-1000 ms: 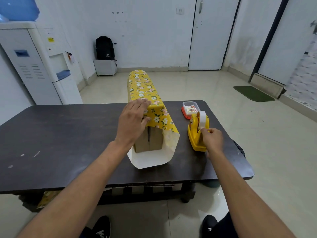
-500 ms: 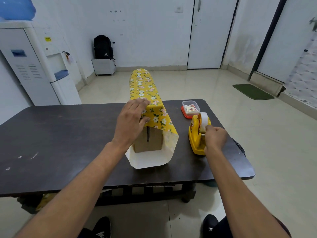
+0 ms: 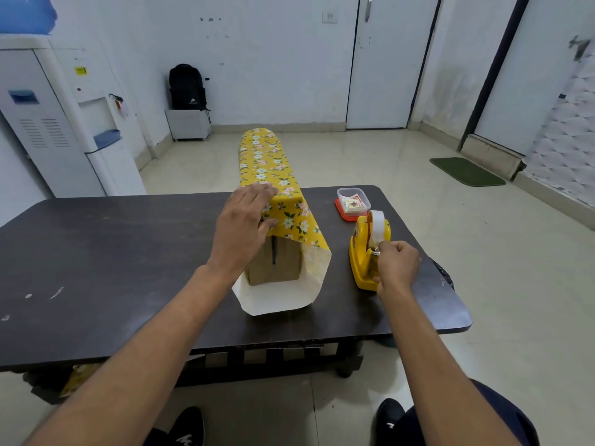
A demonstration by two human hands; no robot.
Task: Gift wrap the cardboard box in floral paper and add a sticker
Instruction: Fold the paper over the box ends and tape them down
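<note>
A dark table (image 3: 96,252) fills the middle of the room, scuffed with a few pale marks on its left part. Near its far right corner sits a small clear container (image 3: 352,201) on an orange lid, with printed cards or stickers inside; I cannot read them. Just in front of it stands a yellow tape dispenser (image 3: 367,252) with a white roll of tape (image 3: 377,225) on top. Against the left wall is a white water dispenser (image 3: 64,123), and a black backpack (image 3: 187,86) rests on a low white stand by the back wall. A green mat (image 3: 467,171) lies on the tiled floor to the right.

The cardboard box (image 3: 273,263) stands in the centre of the table, its brown near end showing. The floral paper (image 3: 273,175), yellow with white and pink flowers, is draped over it like a tunnel and runs past the table's far edge; its white underside curls out on the table in front of the box.

The left hand (image 3: 243,228) lies flat, fingers together, pressing the paper onto the top left edge of the box. The right hand (image 3: 397,263) is well apart from the box, at the near end of the dispenser, its fingertips pinched around the end of the tape.
</note>
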